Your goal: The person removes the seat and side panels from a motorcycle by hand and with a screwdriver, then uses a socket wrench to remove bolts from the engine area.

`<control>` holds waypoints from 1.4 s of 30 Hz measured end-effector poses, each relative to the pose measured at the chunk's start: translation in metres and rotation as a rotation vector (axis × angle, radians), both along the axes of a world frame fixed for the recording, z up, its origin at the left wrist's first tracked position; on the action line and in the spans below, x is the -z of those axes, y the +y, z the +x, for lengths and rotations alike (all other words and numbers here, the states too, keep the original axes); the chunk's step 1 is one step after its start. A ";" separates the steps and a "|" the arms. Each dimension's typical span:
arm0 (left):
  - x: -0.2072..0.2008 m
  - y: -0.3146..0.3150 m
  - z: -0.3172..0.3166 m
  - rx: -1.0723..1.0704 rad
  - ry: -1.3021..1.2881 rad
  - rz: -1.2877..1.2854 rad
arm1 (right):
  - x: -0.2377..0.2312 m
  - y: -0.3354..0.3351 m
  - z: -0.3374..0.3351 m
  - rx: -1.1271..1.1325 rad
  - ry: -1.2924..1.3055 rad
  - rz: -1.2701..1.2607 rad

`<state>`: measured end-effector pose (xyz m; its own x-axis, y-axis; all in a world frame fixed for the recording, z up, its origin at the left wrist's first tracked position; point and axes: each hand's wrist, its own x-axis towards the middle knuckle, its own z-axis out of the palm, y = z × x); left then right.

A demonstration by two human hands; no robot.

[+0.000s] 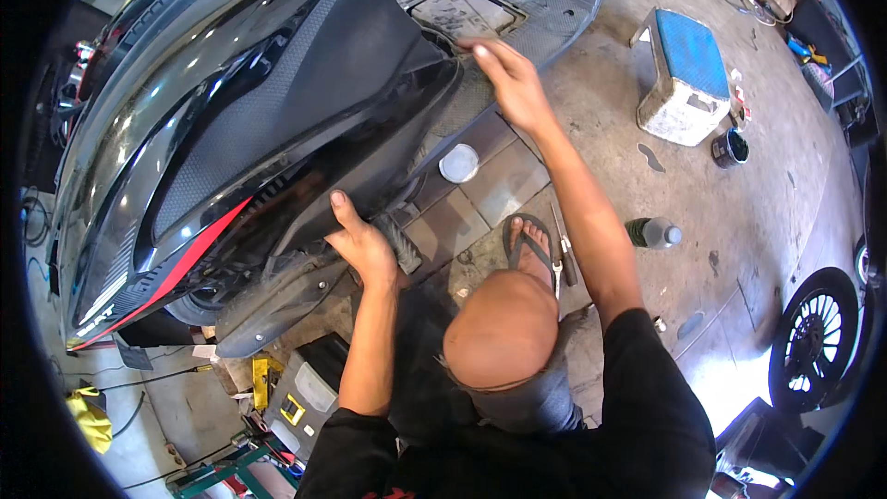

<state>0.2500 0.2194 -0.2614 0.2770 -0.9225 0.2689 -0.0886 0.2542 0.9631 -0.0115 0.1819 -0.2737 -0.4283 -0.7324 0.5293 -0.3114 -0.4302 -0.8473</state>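
Note:
A black scooter's side panel, with a red stripe low at its rear, fills the upper left. My right hand reaches to the panel's front end beside the footboard. Its fingers are stretched out, with the tips touching the edge there. My left hand is at the scooter's lower side, thumb pointing up and apart. The other fingers of that hand are mostly hidden against the dark underside, so its grip does not show. Just behind it lies the footpeg-like dark part.
A white round lid lies on the tiles below the footboard. A screwdriver rests beside my sandalled foot. To the right are a bottle, a blue-topped stool, a black tub and a wheel. A toolbox stands lower left.

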 end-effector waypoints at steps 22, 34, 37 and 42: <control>-0.009 0.003 -0.004 0.024 -0.004 0.090 | 0.002 -0.051 0.026 -0.021 -0.152 0.101; -0.015 0.008 -0.009 -0.001 0.011 0.125 | 0.013 -0.049 0.027 -0.002 -0.116 -0.088; -0.005 0.006 -0.002 -0.002 -0.002 0.133 | 0.010 -0.049 0.019 -0.051 0.001 0.005; -0.003 0.005 -0.001 0.004 -0.007 0.123 | 0.003 -0.050 0.016 -0.075 0.098 0.017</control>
